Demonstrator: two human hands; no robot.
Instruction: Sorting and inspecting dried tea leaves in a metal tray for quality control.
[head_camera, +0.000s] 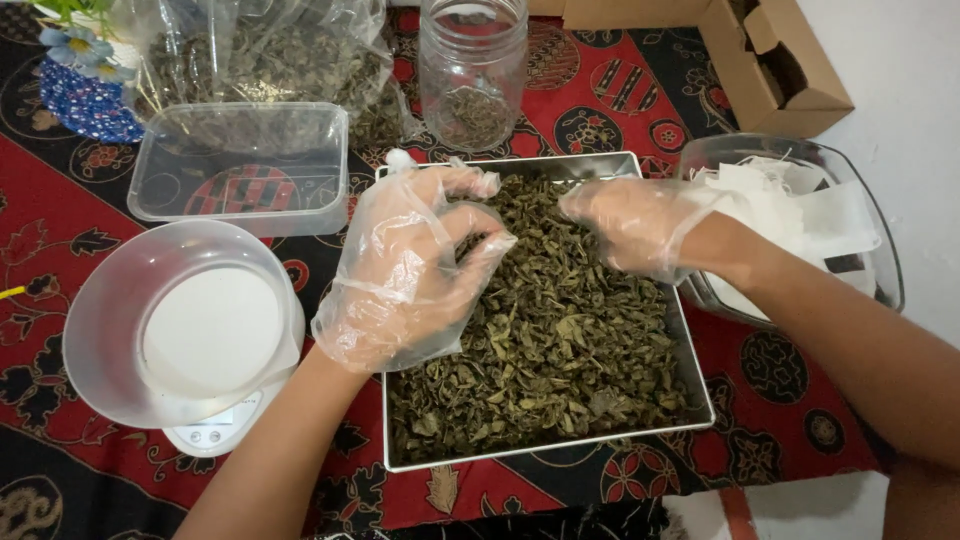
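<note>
Scale (205, 432) at left, translucent round bowl (110, 320) on top. Left hand (410, 270) (crinkly plastic glove) pinching dried crumpled leaves (560, 350) in square steel tray (700, 395). Right hand (625, 222) gloved, fingers curled over leaves, grip unclear.

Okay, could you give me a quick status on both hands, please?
Left hand gloved, pinching dried leaves over metal tray. Right hand gloved, open above leaves. Nothing between them.

Scale (205, 435) left of leaf tray (640, 435)
</note>
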